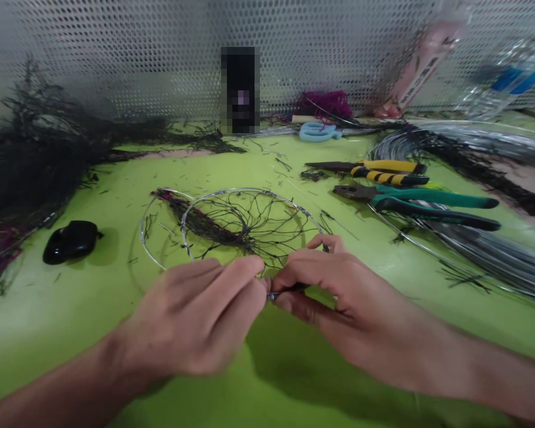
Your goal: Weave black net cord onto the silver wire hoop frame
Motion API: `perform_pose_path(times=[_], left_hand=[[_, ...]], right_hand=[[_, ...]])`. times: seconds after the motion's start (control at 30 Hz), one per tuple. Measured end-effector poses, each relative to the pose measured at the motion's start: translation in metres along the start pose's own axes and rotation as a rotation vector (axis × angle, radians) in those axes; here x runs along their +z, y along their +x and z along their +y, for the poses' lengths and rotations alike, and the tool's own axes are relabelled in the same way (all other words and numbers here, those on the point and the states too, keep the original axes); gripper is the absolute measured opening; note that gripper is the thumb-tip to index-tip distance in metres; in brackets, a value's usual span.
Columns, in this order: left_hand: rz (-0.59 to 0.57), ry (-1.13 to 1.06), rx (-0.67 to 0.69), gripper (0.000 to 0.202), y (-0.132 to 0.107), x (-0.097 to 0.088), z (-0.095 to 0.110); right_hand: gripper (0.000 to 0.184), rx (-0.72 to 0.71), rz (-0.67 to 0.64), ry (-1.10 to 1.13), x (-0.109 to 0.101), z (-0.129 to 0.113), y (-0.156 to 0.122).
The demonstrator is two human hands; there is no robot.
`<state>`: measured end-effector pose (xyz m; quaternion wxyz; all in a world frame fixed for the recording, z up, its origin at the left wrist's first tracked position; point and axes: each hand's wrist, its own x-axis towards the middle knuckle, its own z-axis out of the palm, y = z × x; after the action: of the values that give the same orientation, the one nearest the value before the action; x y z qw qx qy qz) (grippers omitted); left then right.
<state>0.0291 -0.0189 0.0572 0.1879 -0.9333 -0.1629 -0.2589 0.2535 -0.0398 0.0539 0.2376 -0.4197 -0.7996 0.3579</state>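
Note:
My left hand and my right hand meet at the near side of a round wire hoop. Fingers of both are closed on its rim, where a short bit of silvery wire and dark cord shows between the fingertips. Dark knotted netting spans the hoop and gathers near its middle into a bundle, which stretches to the upper left. A second wire ring shows behind the hoop on the left. My fingers hide most of the gripped section.
Yellow-black pliers and green-handled pliers lie right, beside coiled wire. Blue-handled scissors and purple thread rest at the back. A black case and dark netting are left. Bottles stand back right.

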Motion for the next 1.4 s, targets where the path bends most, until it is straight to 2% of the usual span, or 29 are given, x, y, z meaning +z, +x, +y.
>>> perform_pose_path(times=[0.1, 0.2, 0.33, 0.57, 0.63, 0.73, 0.8, 0.93, 1.03, 1.1, 1.17, 1.27, 1.33, 1.4], left_hand=[[-0.117, -0.097, -0.267, 0.010, 0.000, 0.002, 0.001], [-0.209, -0.225, -0.450, 0.013, 0.003, -0.001, 0.001], [-0.321, -0.418, -0.593, 0.019, 0.007, -0.005, -0.001], [-0.369, -0.697, -0.795, 0.011, 0.010, -0.006, -0.005], [-0.354, -0.726, -0.799, 0.006, 0.011, -0.007, -0.004], [-0.249, -0.686, -0.725, 0.005, 0.010, -0.008, -0.002], [-0.185, -0.624, -0.603, 0.011, 0.007, -0.007, -0.001], [-0.127, -0.538, -0.220, 0.019, -0.004, -0.005, -0.007], [-0.161, -0.555, -0.097, 0.024, -0.009, -0.005, -0.013], [-0.204, -0.561, -0.170, 0.018, -0.007, -0.007, -0.013], [-0.251, -0.613, -0.348, 0.009, -0.002, -0.008, -0.011], [-0.329, -0.703, -0.626, 0.008, 0.007, -0.007, -0.008], [-0.393, -0.725, -0.713, 0.007, 0.012, -0.007, -0.008], [-0.443, -0.750, -0.741, 0.007, 0.014, -0.007, -0.010]], right_hand=[[0.015, -0.046, 0.054, -0.002, 0.000, 0.000, 0.002], [0.015, -0.081, 0.063, -0.019, 0.002, 0.002, 0.002], [0.015, -0.084, 0.051, -0.059, 0.004, 0.004, 0.002], [0.021, -0.045, -0.015, -0.061, 0.007, 0.003, 0.002], [0.020, -0.009, -0.032, -0.042, 0.007, 0.001, 0.002], [0.020, 0.045, -0.061, -0.019, 0.005, 0.000, 0.003], [0.020, 0.066, -0.076, -0.006, 0.004, -0.001, 0.003], [0.018, 0.097, -0.071, 0.048, 0.001, 0.000, 0.002], [0.017, 0.101, -0.045, 0.060, 0.001, 0.001, 0.001], [0.018, 0.101, -0.051, 0.028, 0.002, 0.001, 0.001], [0.019, 0.092, -0.058, 0.001, 0.002, 0.000, 0.002], [0.020, 0.073, -0.049, -0.025, 0.003, 0.000, 0.003], [0.020, 0.068, -0.058, -0.045, 0.004, 0.000, 0.002], [0.019, 0.068, -0.069, -0.065, 0.005, 0.000, 0.002]])
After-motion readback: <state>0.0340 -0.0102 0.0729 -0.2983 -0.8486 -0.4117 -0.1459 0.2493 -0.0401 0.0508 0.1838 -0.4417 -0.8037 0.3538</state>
